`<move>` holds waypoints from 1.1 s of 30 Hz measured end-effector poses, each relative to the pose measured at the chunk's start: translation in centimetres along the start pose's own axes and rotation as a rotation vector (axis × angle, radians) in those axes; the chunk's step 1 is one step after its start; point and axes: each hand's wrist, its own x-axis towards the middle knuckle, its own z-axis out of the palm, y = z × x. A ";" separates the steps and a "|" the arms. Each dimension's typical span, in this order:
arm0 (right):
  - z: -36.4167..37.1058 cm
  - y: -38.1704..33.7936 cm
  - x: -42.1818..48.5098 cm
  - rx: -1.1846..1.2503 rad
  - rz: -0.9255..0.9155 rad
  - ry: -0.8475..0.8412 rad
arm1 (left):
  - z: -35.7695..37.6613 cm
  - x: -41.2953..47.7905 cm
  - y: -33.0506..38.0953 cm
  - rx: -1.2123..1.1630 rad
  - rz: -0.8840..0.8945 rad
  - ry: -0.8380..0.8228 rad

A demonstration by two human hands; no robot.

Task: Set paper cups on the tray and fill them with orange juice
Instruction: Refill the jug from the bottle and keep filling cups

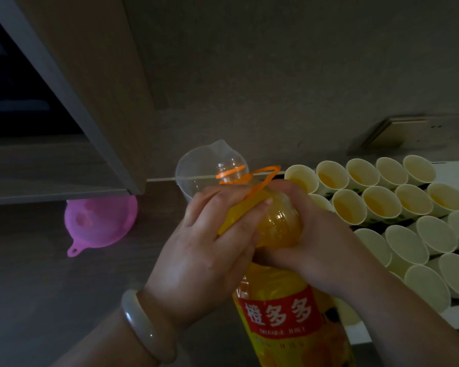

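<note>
left grip (210, 242) and right grip (310, 234) both clench the uncapped juice bottle (281, 313) at centre frame, so a hard squeeze could slop juice past the jug (196, 165) onto the table (37, 287).

The orange juice bottle (281, 287) is glossy clear plastic with a shiny printed label, the measuring jug (196, 165) frosted translucent plastic, the pink funnel (101, 223) matt and rubbery, the paper cups (382, 205) matt.
</note>
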 end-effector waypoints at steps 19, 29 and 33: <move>-0.4 0.2 1.5 -0.007 0.078 -0.097 | 0.1 -0.1 -0.6 -0.010 -0.060 -0.074; -0.7 0.1 2.7 0.002 0.106 -0.139 | 0.0 0.5 -0.9 -0.018 -0.110 -0.083; -0.9 -0.2 2.9 -0.003 0.117 -0.162 | -0.1 0.5 -1.0 -0.017 -0.122 -0.100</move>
